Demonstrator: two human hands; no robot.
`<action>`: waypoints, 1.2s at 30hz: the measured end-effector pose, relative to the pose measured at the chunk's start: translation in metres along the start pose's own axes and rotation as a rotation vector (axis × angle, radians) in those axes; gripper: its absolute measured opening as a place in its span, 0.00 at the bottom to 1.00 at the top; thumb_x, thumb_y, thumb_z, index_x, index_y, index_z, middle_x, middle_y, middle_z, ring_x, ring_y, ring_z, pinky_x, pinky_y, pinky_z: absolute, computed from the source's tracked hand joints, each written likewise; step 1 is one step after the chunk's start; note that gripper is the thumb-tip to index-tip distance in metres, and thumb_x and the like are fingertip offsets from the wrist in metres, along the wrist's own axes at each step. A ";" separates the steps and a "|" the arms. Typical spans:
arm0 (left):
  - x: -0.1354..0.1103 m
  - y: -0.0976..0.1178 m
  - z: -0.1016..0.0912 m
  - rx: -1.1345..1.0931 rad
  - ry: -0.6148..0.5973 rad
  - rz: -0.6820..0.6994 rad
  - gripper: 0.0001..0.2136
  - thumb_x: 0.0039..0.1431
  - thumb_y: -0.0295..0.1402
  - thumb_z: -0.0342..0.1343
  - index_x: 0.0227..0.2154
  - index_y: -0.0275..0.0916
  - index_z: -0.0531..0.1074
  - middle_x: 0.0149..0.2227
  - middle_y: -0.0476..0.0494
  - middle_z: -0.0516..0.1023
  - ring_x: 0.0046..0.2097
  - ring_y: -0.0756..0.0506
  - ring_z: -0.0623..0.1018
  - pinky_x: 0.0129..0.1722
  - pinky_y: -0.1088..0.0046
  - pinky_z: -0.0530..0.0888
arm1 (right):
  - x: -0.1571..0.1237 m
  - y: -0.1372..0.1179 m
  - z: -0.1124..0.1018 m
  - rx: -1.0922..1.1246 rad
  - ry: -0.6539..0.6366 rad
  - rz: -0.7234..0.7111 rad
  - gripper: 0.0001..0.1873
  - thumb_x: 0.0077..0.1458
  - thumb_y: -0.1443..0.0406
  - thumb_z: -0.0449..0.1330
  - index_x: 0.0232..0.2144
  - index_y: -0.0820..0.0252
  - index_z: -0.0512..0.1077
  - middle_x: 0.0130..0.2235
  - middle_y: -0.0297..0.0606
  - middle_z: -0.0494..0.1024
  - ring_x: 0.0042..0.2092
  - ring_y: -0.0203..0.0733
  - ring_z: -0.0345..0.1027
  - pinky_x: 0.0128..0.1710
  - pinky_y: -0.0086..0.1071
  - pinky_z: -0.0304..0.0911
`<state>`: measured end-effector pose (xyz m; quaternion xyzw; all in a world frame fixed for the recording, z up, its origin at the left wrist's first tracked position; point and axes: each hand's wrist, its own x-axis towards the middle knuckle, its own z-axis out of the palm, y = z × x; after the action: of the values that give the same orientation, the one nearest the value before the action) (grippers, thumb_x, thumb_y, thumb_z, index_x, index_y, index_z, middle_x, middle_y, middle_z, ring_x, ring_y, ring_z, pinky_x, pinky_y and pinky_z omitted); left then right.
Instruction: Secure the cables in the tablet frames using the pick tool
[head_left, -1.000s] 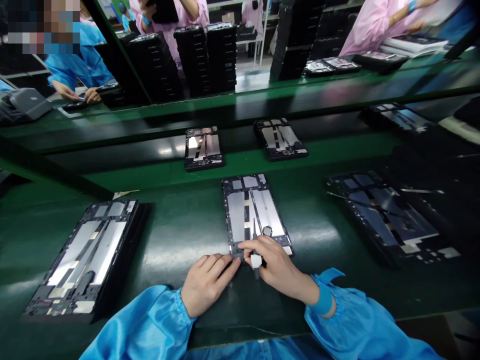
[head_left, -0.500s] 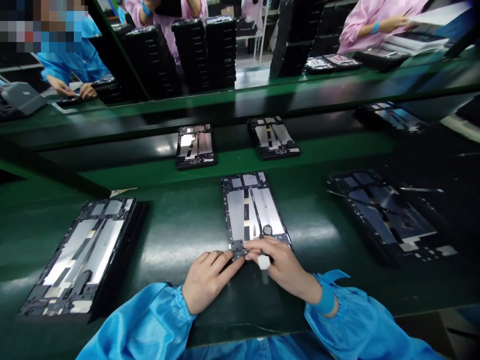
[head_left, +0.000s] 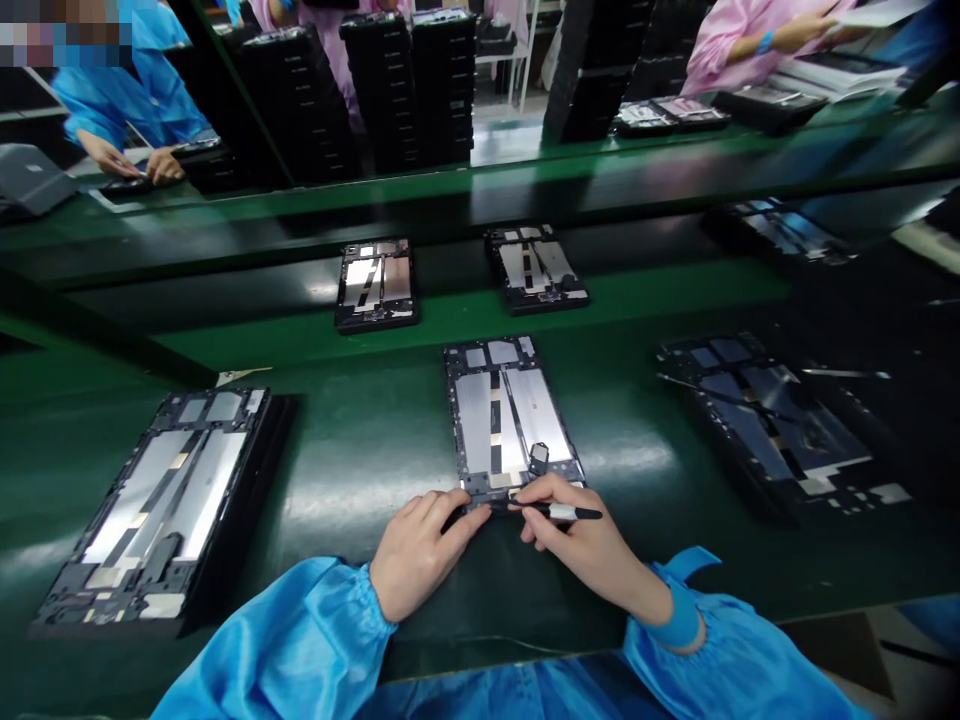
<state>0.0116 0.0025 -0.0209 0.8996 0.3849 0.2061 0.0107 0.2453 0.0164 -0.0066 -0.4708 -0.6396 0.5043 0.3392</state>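
Note:
In the middle of the bench lies an opened tablet [head_left: 472,420], its silver inside facing up with dark ribbon cables running down it. My left hand [head_left: 424,550] is at its near edge, fingers curled and thumb and forefinger closed on the frame's lower left corner. My right hand [head_left: 581,535] is closed around a slim pen-like tool [head_left: 566,511] with a white and black handle. The tool lies nearly level, its tip at the tablet's near edge and partly hidden by my fingers. A small dark part with a pale square [head_left: 539,457] sits above my right fingertips.
Another opened tablet [head_left: 161,480] rests on a dark block at left, and one more [head_left: 772,420] at right beside metal tweezers [head_left: 847,373]. Two tablets [head_left: 377,285] lie farther back. Tall stacks of black trays [head_left: 442,95] and co-workers stand beyond the green bench [head_left: 345,430].
My right hand has shifted slightly right, and the tool has swung from pointing toward me to lying sideways. My left hand stays at the tablet's near edge.

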 end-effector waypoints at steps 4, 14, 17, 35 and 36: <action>0.000 0.000 0.000 0.008 0.002 -0.002 0.13 0.67 0.27 0.47 0.51 0.40 0.70 0.44 0.40 0.73 0.39 0.45 0.74 0.36 0.68 0.74 | 0.002 -0.003 -0.001 -0.028 0.015 -0.040 0.05 0.60 0.64 0.57 0.35 0.58 0.72 0.25 0.33 0.77 0.24 0.36 0.72 0.23 0.28 0.68; 0.001 -0.001 0.000 0.004 0.007 0.011 0.13 0.67 0.26 0.47 0.52 0.39 0.69 0.44 0.40 0.73 0.40 0.45 0.74 0.36 0.67 0.74 | -0.001 -0.001 -0.001 -0.016 0.005 -0.065 0.08 0.61 0.64 0.57 0.38 0.56 0.76 0.26 0.33 0.78 0.24 0.36 0.72 0.25 0.29 0.69; 0.001 -0.001 0.000 0.008 0.005 0.011 0.13 0.67 0.26 0.47 0.52 0.39 0.69 0.44 0.40 0.73 0.40 0.44 0.73 0.36 0.67 0.74 | -0.003 0.006 -0.008 -0.006 0.044 -0.024 0.08 0.61 0.65 0.56 0.38 0.57 0.76 0.24 0.31 0.77 0.21 0.35 0.70 0.22 0.27 0.68; -0.001 -0.002 0.001 -0.025 0.012 -0.009 0.13 0.67 0.28 0.49 0.52 0.41 0.69 0.46 0.39 0.73 0.42 0.44 0.75 0.39 0.66 0.76 | -0.010 0.009 0.005 0.115 -0.013 -0.003 0.11 0.62 0.60 0.58 0.41 0.58 0.76 0.31 0.36 0.79 0.28 0.37 0.75 0.24 0.27 0.71; -0.001 -0.002 0.001 -0.025 0.007 -0.012 0.13 0.67 0.28 0.49 0.52 0.41 0.69 0.46 0.40 0.73 0.42 0.44 0.75 0.39 0.66 0.76 | -0.011 0.010 0.004 0.121 -0.005 0.001 0.11 0.62 0.60 0.58 0.41 0.58 0.77 0.30 0.36 0.79 0.28 0.37 0.75 0.24 0.26 0.71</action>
<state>0.0106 0.0035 -0.0227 0.8963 0.3876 0.2142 0.0219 0.2474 0.0050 -0.0170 -0.4482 -0.6085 0.5435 0.3652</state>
